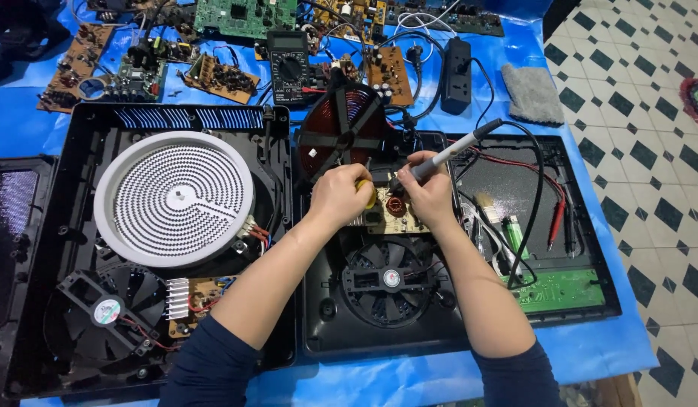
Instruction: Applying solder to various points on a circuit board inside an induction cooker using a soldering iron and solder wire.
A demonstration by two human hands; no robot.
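Both hands work over the circuit board (390,215): right hand (432,194) grips a soldering iron (445,156) slanting tip-down-left, left hand (340,194) pinches something yellow (370,194).

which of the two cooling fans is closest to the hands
The round black fan in the middle housing, right below both hands on the small board. The other fan sits at the lower left, beneath the white coil disc.

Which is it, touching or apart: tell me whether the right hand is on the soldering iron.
Touching. The head view shows the right hand wrapped around the soldering iron, its handle passing through the fingers.
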